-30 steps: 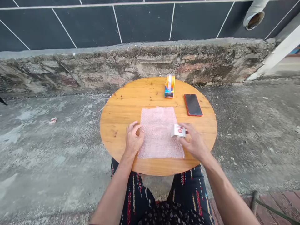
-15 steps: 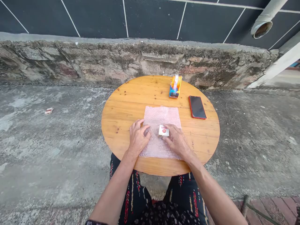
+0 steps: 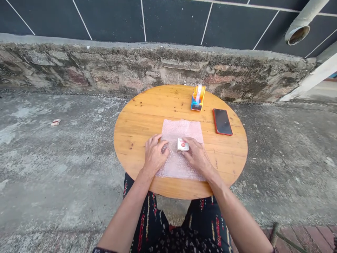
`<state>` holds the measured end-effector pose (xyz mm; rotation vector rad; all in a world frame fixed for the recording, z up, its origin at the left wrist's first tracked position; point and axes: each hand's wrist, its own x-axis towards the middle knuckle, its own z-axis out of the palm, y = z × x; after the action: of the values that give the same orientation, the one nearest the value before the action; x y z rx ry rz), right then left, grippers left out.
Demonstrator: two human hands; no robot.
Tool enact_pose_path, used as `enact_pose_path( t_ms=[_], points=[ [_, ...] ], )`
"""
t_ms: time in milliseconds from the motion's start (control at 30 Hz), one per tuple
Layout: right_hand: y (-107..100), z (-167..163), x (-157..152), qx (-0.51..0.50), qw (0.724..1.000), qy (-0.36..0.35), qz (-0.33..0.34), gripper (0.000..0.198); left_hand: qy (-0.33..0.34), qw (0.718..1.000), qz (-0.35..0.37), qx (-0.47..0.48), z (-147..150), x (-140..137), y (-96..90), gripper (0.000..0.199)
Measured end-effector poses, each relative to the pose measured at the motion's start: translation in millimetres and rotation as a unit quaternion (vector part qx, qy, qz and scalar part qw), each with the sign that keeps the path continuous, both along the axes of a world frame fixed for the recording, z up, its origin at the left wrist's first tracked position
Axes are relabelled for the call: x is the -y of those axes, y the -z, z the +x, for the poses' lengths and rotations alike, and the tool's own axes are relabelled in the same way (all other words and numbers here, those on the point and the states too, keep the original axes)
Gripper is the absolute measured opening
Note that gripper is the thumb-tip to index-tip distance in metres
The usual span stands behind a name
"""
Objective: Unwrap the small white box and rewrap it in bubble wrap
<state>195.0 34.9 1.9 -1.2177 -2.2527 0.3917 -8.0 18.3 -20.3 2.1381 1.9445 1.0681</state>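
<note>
A sheet of pinkish bubble wrap [image 3: 181,165] lies flat on the round wooden table [image 3: 137,123]. On its middle sits a small white box [image 3: 182,144] with a red mark and a dark red band on top. My right hand [image 3: 196,154] grips the box from its right side, thumb at the near edge and fingers at the far edge. At the left edge of the wrap rests my left hand [image 3: 155,154], its fingers curved and apart, with a gap between thumb and forefinger and nothing held.
A blue and orange tape dispenser [image 3: 198,98] stands near the table's far edge. To the right lies a red-edged smartphone [image 3: 222,121]. Behind the table runs a low stone wall [image 3: 110,70]; a crumpled packet [image 3: 55,122] is on the concrete ground at left.
The small box has shifted slightly to the left and away from me with my right hand. My left hand stays in place. The camera view has tilted a little.
</note>
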Motion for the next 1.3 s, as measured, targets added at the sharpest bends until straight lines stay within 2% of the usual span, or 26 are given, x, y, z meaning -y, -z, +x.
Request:
enact_pose_path(
  t_ms=[233, 433, 567, 700, 800, 933, 1033, 1167, 1300],
  points=[
    [0, -1, 1, -0.008, 1.000, -0.006, 0.002, 0.052, 0.001, 1.000, -0.002, -0.001, 0, -1, 1.6, 0.026],
    [2, 3, 6, -0.038, 0.999, 0.010, 0.001, 0.063, 0.002, 1.000, 0.001, 0.000, 0, 0, 2.2, 0.025],
    [5, 4, 4, -0.042, 0.999, -0.001, 0.008, 0.059, 0.001, 1.000, 0.000, 0.004, 0, 0, 0.5, 0.025],
    [-2, 9, 7, -0.045, 0.999, 0.012, 0.021, 0.061, -0.001, 1.000, -0.009, 0.003, 1, 1, -2.1, 0.024],
    [-13, 20, 25, -0.056, 0.997, 0.025, 0.038, 0.051, 0.000, 1.000, -0.009, 0.004, 0, 1, -2.8, 0.025],
    [-20, 29, 64, -0.020, 0.998, -0.054, 0.017, 0.024, 0.003, 1.000, -0.010, 0.003, -1, 0, -0.5, 0.025],
    [-13, 23, 84, 0.044, 0.996, -0.080, 0.001, 0.020, 0.004, 1.000, 0.001, 0.022, -2, -2, 2.5, 0.025],
    [1, 11, 87, 0.057, 0.997, -0.042, 0.036, 0.010, 0.006, 0.996, 0.031, 0.080, -5, -2, 4.4, 0.024],
    [10, 7, 81, 0.048, 0.995, -0.029, 0.079, 0.017, 0.001, 0.989, 0.057, 0.134, -6, -1, 2.1, 0.023]
  ],
)
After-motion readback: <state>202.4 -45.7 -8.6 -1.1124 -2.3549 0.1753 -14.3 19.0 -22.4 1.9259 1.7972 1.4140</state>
